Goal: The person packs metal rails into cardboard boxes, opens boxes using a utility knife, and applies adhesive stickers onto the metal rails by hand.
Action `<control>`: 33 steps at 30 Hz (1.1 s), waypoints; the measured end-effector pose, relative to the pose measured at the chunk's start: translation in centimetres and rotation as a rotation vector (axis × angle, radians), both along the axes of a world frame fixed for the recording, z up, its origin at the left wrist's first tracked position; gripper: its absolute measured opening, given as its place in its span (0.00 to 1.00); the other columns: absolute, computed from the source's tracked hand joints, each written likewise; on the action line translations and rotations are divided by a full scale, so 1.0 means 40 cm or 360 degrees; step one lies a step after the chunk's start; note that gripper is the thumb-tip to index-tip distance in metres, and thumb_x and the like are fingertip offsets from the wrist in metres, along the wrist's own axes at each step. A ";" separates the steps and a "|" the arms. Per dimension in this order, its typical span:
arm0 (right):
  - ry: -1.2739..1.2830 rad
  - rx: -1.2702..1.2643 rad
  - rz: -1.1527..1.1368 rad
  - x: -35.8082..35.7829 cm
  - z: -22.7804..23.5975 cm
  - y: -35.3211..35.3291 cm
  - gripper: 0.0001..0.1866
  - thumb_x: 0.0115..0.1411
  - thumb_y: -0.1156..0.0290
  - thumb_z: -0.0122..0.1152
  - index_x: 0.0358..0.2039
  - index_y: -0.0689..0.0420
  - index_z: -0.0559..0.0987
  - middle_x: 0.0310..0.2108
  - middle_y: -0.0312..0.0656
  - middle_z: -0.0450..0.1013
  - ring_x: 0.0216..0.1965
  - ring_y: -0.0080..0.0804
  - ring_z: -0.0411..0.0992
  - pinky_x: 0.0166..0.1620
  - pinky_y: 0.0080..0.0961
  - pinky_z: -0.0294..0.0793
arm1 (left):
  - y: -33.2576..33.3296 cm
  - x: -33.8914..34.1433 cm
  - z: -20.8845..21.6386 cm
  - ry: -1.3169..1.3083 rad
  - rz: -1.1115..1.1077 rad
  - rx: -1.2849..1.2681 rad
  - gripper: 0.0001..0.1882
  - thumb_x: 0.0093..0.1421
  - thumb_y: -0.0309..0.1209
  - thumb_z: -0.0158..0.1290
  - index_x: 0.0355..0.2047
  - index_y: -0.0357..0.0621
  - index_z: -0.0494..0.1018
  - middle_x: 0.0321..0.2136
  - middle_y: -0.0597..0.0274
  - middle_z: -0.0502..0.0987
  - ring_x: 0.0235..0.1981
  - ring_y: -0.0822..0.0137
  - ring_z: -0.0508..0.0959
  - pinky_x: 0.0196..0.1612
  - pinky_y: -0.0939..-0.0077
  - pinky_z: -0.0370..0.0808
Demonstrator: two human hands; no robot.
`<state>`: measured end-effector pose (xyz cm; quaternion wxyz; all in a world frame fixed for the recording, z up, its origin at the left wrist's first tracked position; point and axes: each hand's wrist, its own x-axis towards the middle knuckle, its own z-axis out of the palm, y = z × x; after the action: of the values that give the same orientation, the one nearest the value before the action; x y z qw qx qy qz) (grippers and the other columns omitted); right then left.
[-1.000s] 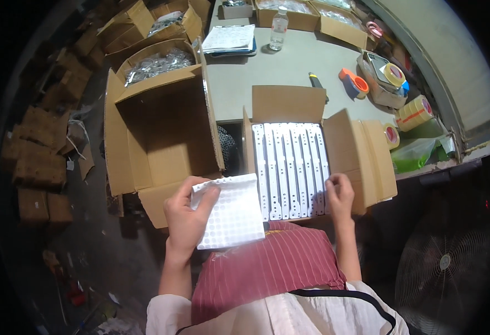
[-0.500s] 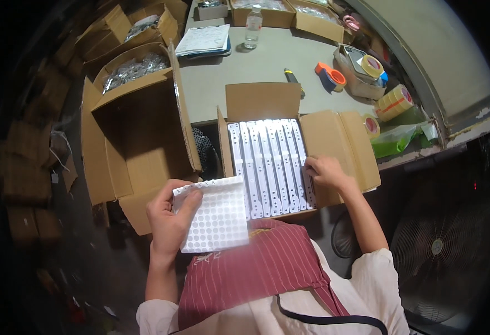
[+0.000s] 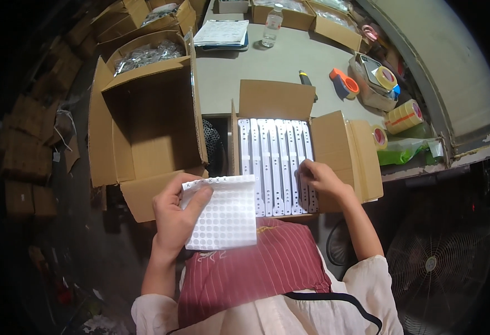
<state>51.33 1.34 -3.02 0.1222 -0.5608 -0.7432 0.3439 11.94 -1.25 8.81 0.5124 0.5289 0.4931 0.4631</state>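
My left hand (image 3: pixel 173 215) grips a white sheet of round stickers (image 3: pixel 225 220) by its upper left part, thumb on top. The sheet hangs in front of my apron, beside the open carton's near left corner. Several long white strips with small holes (image 3: pixel 271 167) stand side by side in that cardboard carton (image 3: pixel 276 99). My right hand (image 3: pixel 327 180) is over the strips at the right, fingers curled and pressed together, fingertips touching them. Whatever may be between those fingertips is too small or hidden to make out.
A larger open carton (image 3: pixel 105 134) stands at the left, a box of bagged parts (image 3: pixel 147 58) behind it. On the table lie a cutter knife (image 3: pixel 305 78), tape rolls (image 3: pixel 345 84), papers (image 3: pixel 221 32) and a bottle (image 3: pixel 272 27). A fan (image 3: pixel 430 264) stands at the lower right.
The view has shifted, so the table appears further right. My right hand has moved left from the carton's right edge onto the rightmost strips. My left hand still holds the sticker sheet.
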 end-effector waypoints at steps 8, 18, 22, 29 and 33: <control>-0.0162 0.0222 0.0003 -0.010 -0.016 -0.010 0.07 0.55 0.77 0.57 0.36 0.60 0.73 0.34 0.52 0.76 0.39 0.53 0.75 0.42 0.44 0.74 | 0.016 0.022 0.002 -0.0017 -0.0075 -0.0009 0.06 0.60 0.24 0.60 0.36 0.35 0.77 0.29 0.66 0.80 0.31 0.80 0.76 0.34 0.83 0.73; -0.0411 0.0189 -0.0071 -0.050 0.053 0.017 0.08 0.59 0.70 0.62 0.34 0.61 0.76 0.32 0.49 0.77 0.37 0.46 0.76 0.40 0.39 0.74 | 0.043 0.058 0.012 0.0352 -0.0282 0.0057 0.09 0.60 0.28 0.60 0.37 0.35 0.77 0.27 0.56 0.82 0.29 0.72 0.81 0.33 0.76 0.75; 0.0663 0.0243 -0.0107 -0.124 0.107 0.014 0.12 0.63 0.66 0.62 0.38 0.63 0.77 0.33 0.42 0.76 0.36 0.30 0.73 0.43 0.28 0.73 | 0.074 0.097 0.031 0.0607 -0.0449 0.0151 0.12 0.60 0.32 0.58 0.39 0.35 0.76 0.27 0.43 0.80 0.28 0.53 0.83 0.33 0.67 0.76; 0.0842 0.0327 0.0224 -0.232 0.186 0.017 0.10 0.62 0.70 0.62 0.40 0.62 0.76 0.35 0.43 0.75 0.37 0.32 0.75 0.43 0.29 0.74 | 0.113 0.132 -0.029 0.0852 -0.0550 0.0314 0.13 0.58 0.33 0.60 0.38 0.36 0.77 0.26 0.47 0.80 0.26 0.58 0.82 0.31 0.69 0.75; 0.0824 0.0409 0.0184 -0.252 0.185 0.020 0.10 0.62 0.70 0.63 0.40 0.62 0.76 0.33 0.44 0.74 0.35 0.34 0.75 0.41 0.30 0.74 | 0.119 0.156 -0.019 0.0928 -0.0662 0.0263 0.14 0.58 0.34 0.56 0.38 0.35 0.77 0.27 0.39 0.79 0.32 0.41 0.81 0.37 0.55 0.77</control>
<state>41.26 2.13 4.38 0.3580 -0.3909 -0.7554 0.3852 18.20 3.51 8.06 0.3891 0.7673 0.4612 0.2171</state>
